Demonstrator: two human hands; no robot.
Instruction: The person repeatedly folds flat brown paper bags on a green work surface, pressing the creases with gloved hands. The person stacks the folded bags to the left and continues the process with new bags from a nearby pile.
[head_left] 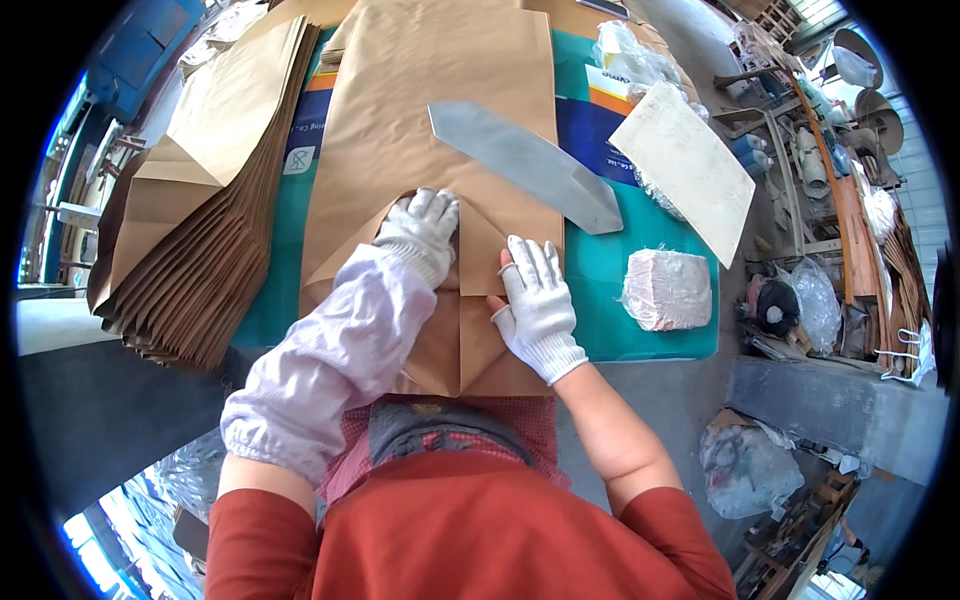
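A large brown paper bag (440, 80) lies in front of me, its near end folded into triangular and square flaps. My left hand (420, 228), in a white knit glove and a pale sleeve cover, lies on the folded end beside a crease, fingers pointing away from me and slightly bent. On the right-hand flap rests my right hand (537, 300), gloved with the thumb and a fingertip bare, its fingers stretched out flat. Neither hand grips anything that I can see. Beyond them, a flat grey metal plate (530, 165) with angled ends lies across the bag.
At left stands a fanned stack of brown paper bags (215, 190). On the teal table cover (600, 280) at right are a pale flat board (685, 165), a plastic-wrapped block (667, 290) and crumpled clear plastic (630, 55). Wooden racks (800, 180) with spools stand farther right.
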